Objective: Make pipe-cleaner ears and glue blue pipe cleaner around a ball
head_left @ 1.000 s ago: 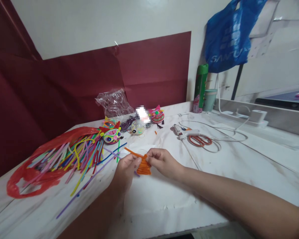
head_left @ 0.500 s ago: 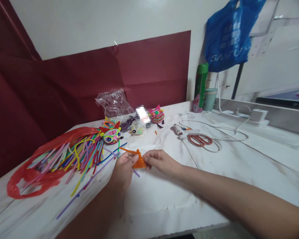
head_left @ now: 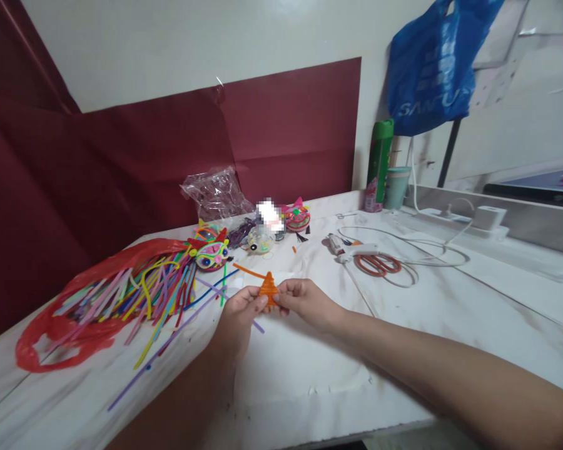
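Note:
Between my two hands is an orange pipe cleaner [head_left: 269, 289], folded back and forth into a small triangle, its loose end sticking out to the upper left. My left hand [head_left: 239, 314] pinches the triangle's left side with thumb and fingers. On its right side, my right hand [head_left: 304, 301] has its fingertips closed on the edge. Both hands are just above a white sheet [head_left: 300, 369] on the table. A purple pipe cleaner [head_left: 259, 327] shows below my left hand, with a blue pipe cleaner [head_left: 211, 289] lying further left.
Many coloured pipe cleaners [head_left: 136, 294] lie on a red plastic bag [head_left: 32, 356] at left. Decorated faces [head_left: 211, 255] and a clear ball [head_left: 261, 240] stand behind. A hot glue gun [head_left: 351, 251], orange-handled scissors [head_left: 378, 264] and cables lie at right. A green can [head_left: 380, 156] stands by a cup [head_left: 397, 187].
Both hands have shifted slightly right, and the orange triangle has turned so its point stands upright and its flat face shows. The loose end has swung up and right.

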The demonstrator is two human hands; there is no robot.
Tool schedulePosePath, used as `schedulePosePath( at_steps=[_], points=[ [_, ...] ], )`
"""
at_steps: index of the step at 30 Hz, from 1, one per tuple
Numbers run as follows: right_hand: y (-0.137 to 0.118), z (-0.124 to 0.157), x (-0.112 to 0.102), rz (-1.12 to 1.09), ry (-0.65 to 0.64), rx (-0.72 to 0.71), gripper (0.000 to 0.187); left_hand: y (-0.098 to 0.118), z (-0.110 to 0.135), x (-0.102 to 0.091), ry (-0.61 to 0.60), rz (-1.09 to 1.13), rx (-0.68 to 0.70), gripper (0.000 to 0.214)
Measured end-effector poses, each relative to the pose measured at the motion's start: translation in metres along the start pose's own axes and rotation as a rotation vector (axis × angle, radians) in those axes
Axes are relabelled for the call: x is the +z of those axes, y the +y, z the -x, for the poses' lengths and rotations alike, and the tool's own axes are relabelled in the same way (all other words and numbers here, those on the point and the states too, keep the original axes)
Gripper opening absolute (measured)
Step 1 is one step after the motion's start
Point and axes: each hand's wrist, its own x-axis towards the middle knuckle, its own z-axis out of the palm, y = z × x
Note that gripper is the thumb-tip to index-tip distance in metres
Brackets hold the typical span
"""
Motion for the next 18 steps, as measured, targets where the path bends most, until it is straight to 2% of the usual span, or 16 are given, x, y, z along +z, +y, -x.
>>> schedulePosePath(
  at_steps=[12,18],
  points=[
    [0.0013,-0.0039,-0.0017,-0.049,0.066,0.046,0.018,0.0016,-0.0046,0.0003,0.151,0.089,0.005,0.021],
    [0.0011,-0.0012,-0.0009,0.002,0.011,0.020,0.029,0.0023,-0.0037,0.0010,0.101,0.067,-0.008,0.024]
  ],
)
